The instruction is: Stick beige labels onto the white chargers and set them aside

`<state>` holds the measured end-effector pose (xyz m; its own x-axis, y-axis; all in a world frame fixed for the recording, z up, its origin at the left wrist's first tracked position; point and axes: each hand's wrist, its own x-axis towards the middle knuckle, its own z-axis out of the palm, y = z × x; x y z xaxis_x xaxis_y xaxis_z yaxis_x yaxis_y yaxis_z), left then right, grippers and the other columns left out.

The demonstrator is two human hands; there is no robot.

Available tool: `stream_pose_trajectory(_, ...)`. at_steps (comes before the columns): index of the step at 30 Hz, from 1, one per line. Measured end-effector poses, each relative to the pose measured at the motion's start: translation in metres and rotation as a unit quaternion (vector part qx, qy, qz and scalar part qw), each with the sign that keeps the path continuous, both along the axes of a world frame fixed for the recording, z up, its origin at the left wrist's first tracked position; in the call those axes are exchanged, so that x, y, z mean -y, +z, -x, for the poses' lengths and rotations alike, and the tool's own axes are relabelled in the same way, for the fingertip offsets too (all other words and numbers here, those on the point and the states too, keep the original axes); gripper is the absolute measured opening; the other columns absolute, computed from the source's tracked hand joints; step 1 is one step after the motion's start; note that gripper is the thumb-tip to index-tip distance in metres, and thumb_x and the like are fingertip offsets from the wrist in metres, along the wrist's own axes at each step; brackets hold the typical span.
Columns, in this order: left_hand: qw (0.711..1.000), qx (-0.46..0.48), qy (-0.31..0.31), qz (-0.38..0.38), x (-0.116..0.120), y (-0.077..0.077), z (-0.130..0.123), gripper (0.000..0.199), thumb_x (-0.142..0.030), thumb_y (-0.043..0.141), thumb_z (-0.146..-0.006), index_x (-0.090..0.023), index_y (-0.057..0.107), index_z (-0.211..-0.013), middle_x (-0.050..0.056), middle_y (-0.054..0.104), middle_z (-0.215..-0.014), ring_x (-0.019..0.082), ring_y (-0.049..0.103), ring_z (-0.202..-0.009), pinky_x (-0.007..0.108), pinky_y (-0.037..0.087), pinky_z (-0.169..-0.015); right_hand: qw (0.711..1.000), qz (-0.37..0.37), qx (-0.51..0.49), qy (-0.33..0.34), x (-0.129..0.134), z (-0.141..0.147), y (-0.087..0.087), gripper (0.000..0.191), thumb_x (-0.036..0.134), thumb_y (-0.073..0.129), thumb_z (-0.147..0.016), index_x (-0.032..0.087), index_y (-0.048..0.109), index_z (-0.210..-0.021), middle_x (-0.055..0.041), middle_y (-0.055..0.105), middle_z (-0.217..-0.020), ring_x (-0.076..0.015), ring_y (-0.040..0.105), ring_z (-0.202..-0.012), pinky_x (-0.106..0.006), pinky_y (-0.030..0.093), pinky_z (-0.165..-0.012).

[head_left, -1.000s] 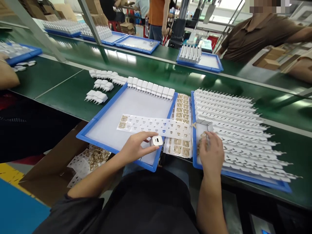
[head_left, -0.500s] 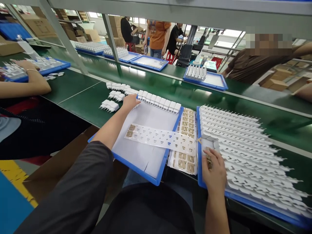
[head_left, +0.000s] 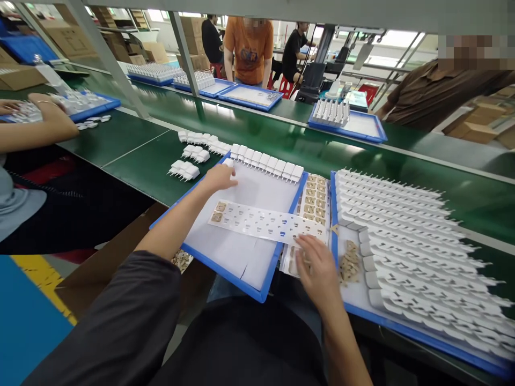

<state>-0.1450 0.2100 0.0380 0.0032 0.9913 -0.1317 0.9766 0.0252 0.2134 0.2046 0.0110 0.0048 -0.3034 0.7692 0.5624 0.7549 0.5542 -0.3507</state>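
My left hand (head_left: 221, 178) is over the upper left of a blue-rimmed tray (head_left: 225, 276), fingers apart, with a white plug adapter (head_left: 228, 162) just beyond its knuckles. A row of white plug adapters (head_left: 265, 162) lines the tray's far edge. Across the tray lies a translucent sticker strip (head_left: 257, 220), with brown stickers left only at its left end. My right hand (head_left: 319, 268) is open, its fingertips at the strip's right end, above sheets of brown stickers (head_left: 315, 201). Whether those fingertips touch the strip is hard to tell.
To the right, a second blue tray (head_left: 402, 323) holds rows of white adapters and a heap of small brown pieces (head_left: 349, 262). Loose adapters (head_left: 184, 170) lie on the green bench at left. A co-worker's arm (head_left: 52, 120) rests farther left. A metal post (head_left: 116, 59) rises behind.
My right hand has moved left from the brown pieces to the strip's end. My left hand has shifted slightly right, from the tray's corner onto the tray, where an adapter now shows beside it.
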Motion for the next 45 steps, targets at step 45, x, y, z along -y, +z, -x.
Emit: stream_pose_trajectory(45,0.768,0.638,-0.016,0.061,0.197,0.018,-0.010,0.053,-0.044,0.072,-0.087,-0.023,0.053,-0.132,0.001,0.064,-0.093,0.016,0.068,-0.090,0.024,0.058,-0.073,0.958,0.070,-0.189,0.204,-0.016,0.146,0.032,0.019,0.018,0.060,-0.096,0.026,0.070,-0.110,-0.0055,0.069,-0.100,-0.0192,0.066,-0.093,-0.034,0.058,-0.080)
